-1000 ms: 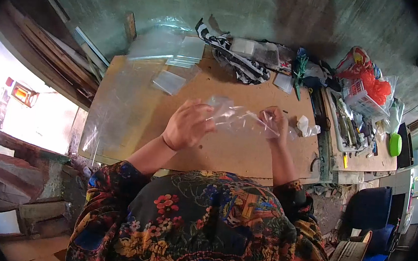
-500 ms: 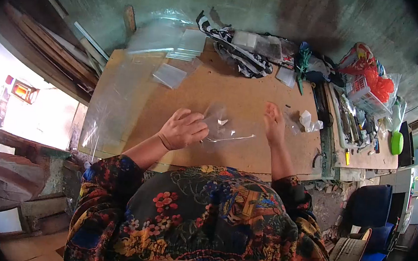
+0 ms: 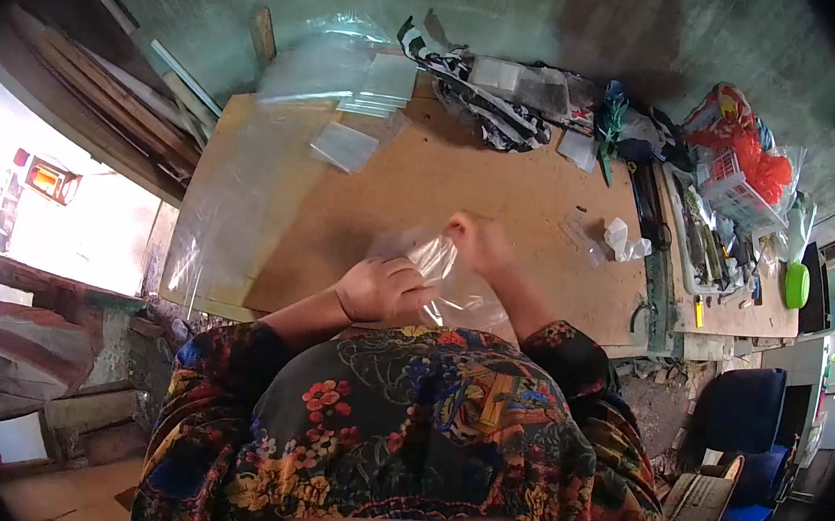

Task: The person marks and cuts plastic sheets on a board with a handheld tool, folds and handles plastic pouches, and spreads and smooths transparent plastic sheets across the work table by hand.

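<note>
A clear plastic film or bag (image 3: pixel 429 265) is stretched between my hands near the table's front edge, its lower part reaching my patterned garment. My left hand (image 3: pixel 385 289) is closed on the film's left side, fingers curled. At its upper right, my right hand (image 3: pixel 476 244) pinches the film, slightly blurred by motion. The wooden tabletop (image 3: pixel 505 184) lies beneath. Farther back on the left are a small clear packet (image 3: pixel 345 147) and stacked clear sheets (image 3: pixel 386 85).
Crumpled white paper (image 3: pixel 626 241) lies on the right of the table. Beyond it stand a tray of tools (image 3: pixel 706 243), a white basket with red plastic (image 3: pixel 741 186) and a green lid (image 3: pixel 796 285). Black-and-white cloth (image 3: pixel 497 117) lies along the back. A blue chair (image 3: pixel 743 407) stands at right.
My right hand opened away from the film, then came back leftward and took hold of it. My left hand moved slightly right and down, still holding it, and the film is now drawn closer to my body.
</note>
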